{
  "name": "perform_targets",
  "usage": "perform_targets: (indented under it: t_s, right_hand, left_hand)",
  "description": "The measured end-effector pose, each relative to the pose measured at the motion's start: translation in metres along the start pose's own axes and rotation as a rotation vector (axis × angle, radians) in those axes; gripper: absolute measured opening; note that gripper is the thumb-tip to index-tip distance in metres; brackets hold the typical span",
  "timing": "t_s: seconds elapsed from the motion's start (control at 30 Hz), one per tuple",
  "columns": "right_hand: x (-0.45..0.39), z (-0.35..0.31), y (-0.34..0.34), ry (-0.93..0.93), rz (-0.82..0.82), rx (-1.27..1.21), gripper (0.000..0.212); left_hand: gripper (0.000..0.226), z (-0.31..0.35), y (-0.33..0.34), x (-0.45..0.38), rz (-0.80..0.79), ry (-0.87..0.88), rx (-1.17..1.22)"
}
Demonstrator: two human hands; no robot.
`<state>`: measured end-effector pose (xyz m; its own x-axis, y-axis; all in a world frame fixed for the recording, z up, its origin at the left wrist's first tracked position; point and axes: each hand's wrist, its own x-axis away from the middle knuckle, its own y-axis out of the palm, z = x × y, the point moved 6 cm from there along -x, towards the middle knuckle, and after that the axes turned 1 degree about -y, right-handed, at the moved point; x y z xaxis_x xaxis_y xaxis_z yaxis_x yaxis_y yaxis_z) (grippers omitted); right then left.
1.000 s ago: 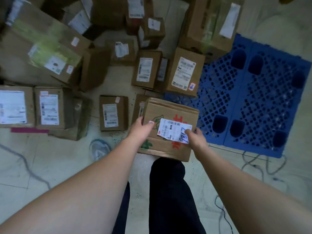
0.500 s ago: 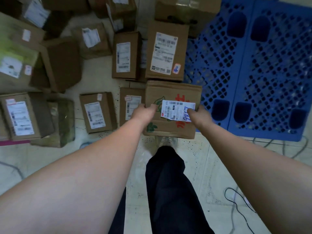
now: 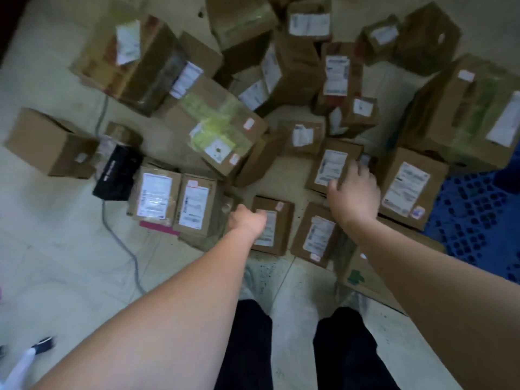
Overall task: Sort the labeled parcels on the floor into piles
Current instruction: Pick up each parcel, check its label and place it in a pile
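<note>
Cardboard printed box (image 3: 365,274), gripped in both hands a second before, lay set down beside the blue pallet (image 3: 478,209); right hand (image 3: 355,192), fingers spread, reached another parcel (image 3: 332,164); left hand (image 3: 247,220) hung curled, empty.

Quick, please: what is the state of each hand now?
Left hand: fingers curled, at the edge of a small labeled box; a grip cannot be told.
Right hand: open, fingers spread, holding nothing.
</note>
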<state>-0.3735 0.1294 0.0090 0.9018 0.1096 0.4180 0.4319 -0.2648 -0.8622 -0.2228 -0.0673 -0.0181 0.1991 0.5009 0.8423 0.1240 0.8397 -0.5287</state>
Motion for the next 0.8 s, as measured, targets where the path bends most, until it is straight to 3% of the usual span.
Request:
perform_targets:
  t_s: [0.23,0.47,0.63,0.8]
  right_hand:
    - [0.011,-0.201,0.116,-0.316,-0.263,-0.003,0.054]
    - [0.021,-0.296,0.244,-0.633,-0.39,0.272,0.069]
    - [0.016,-0.339,0.293,-0.576,-0.555,0.163,0.089]
    - [0.02,-0.352,0.274,-0.424,-0.556,0.009,0.08]
  left_hand:
    - [0.062,-0.143,-0.12,-0.078,0.137,-0.227,0.159]
    - [0.06,-0.241,-0.144,-0.151,0.172,-0.364,0.463]
    - [0.044,-0.236,-0.129,-0.18,-0.009,-0.271,0.943]
    - [0.02,-0.226,-0.151,-0.166,-0.049,-0.267,1.18]
